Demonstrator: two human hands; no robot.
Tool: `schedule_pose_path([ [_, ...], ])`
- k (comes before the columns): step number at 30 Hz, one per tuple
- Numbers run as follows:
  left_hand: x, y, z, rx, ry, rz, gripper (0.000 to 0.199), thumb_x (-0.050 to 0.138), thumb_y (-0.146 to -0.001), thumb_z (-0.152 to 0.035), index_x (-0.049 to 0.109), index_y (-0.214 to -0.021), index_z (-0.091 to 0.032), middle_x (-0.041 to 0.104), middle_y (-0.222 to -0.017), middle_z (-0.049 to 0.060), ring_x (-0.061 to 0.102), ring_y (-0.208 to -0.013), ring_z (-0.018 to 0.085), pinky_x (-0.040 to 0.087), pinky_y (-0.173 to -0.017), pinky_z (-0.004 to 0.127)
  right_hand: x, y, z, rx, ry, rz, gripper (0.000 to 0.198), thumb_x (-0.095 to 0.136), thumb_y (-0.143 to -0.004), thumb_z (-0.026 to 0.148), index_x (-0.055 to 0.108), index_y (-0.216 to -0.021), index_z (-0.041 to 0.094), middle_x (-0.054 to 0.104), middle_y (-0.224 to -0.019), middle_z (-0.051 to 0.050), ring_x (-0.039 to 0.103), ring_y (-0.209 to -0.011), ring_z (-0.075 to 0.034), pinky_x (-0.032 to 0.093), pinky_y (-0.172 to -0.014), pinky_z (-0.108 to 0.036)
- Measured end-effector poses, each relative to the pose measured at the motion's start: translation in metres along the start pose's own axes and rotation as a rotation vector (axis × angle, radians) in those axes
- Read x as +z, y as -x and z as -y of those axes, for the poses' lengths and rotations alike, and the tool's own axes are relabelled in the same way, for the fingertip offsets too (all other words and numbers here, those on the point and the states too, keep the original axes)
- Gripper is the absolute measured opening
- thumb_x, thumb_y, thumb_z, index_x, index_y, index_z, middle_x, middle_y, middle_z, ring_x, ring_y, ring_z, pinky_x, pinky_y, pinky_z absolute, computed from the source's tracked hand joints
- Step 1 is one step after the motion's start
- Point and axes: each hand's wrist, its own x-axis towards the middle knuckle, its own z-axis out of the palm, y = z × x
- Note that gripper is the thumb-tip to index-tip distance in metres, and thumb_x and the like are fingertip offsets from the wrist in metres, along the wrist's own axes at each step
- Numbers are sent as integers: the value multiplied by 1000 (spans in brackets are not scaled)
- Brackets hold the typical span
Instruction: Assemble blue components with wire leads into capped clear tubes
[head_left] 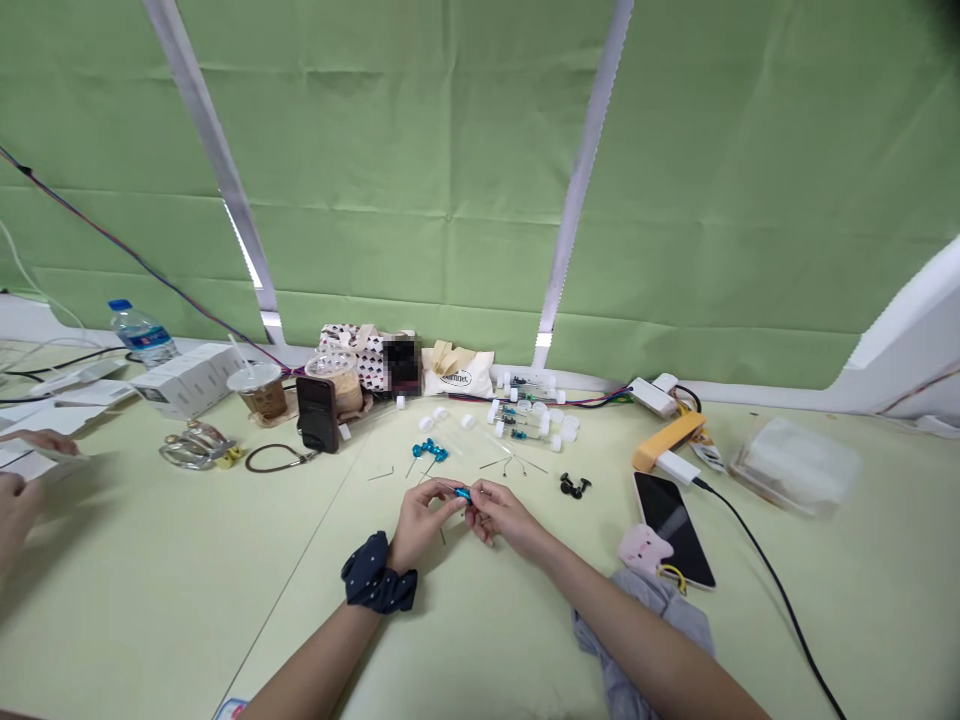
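Note:
Between my two hands is a small shiny blue part point(463, 494) with a thin metal rod at it. My left hand point(421, 520) wears a dark dotted scrunchie point(379, 575) at the wrist and pinches the part from the left. From the right, the fingers of my right hand point(504, 515) are closed on the same part. Several similar blue parts point(429, 452) lie just beyond my left hand. Thin metal rods point(514, 462) are spread past my right hand, with small black knobs point(576, 487) to their right. Clear tubes with white caps point(529, 433) lie farther back.
At right lie a phone point(675, 530), a pink plush charm point(645, 547), grey cloth point(652, 630) and a black cable point(780, 590). An upright phone point(317, 415), iced drink point(259, 390) and water bottle point(142, 332) stand back left. Another person's hands point(19, 500) hold paper at far left.

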Motion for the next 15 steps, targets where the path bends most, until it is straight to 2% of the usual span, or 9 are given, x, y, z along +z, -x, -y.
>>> schedule_pose_path([
  [9,0,0,-1,17,-17,26,22,65,-72,-34,69,-84,-15,68,-90,10,59,-83,20,45,-78,35,-2,0,0,24,-17,36,40,51,-78,57,47,-79,18,57,-62,1,47,-40,-6,33,-35,-17],
  [15,0,0,0,32,-95,54,22,60,-77,-32,69,-90,-17,67,-95,10,58,-84,20,45,-78,36,-1,0,-1,-42,38,-60,40,57,-74,55,52,-85,16,55,-61,3,46,-41,-6,36,-37,-18],
])
